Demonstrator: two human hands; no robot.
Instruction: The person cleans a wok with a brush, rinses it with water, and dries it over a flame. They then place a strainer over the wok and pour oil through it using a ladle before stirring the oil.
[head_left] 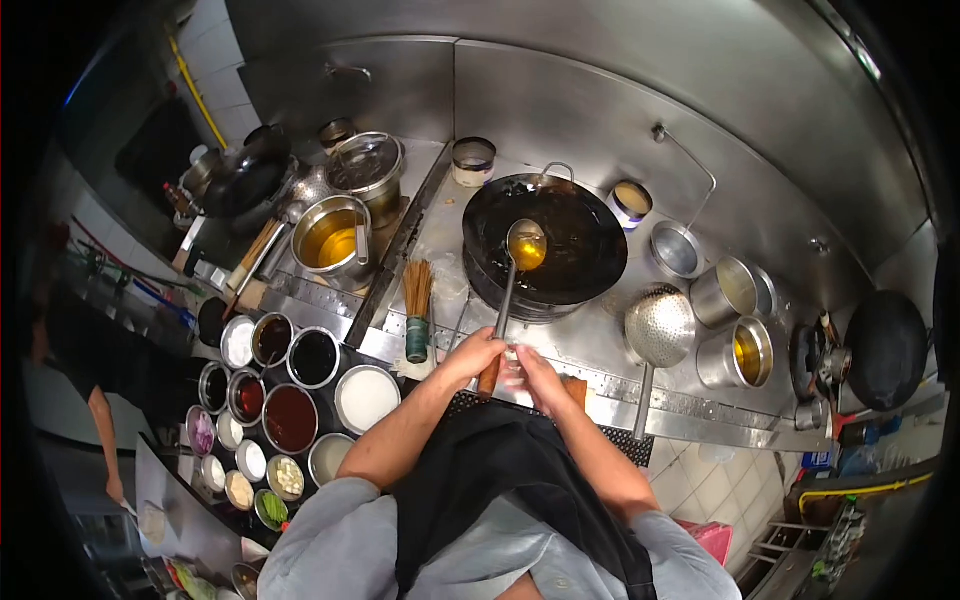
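Note:
A ladle (508, 292) lies across the rim of a black wok (590, 230), its bowl full of yellow oil. My left hand (474, 354) is over the ladle's handle with its fingers closed, and the handle's wooden end shows below it. A small pale spot shows at its fingertips; I cannot tell what they hold. My right hand (541, 378) comes in from the right, its fingertips close to the left ones and smeared by motion. Left of the wok is a bamboo brush (417, 310) with a green-bound handle.
A perforated skimmer (661, 328) and metal pots (724, 292) are on the right. Several bowls of sauces and seasonings stand left, including a red-brown sauce (291, 419). An oil pot (331, 236) sits farther back. At far left, another person's arm (104, 435) reaches down.

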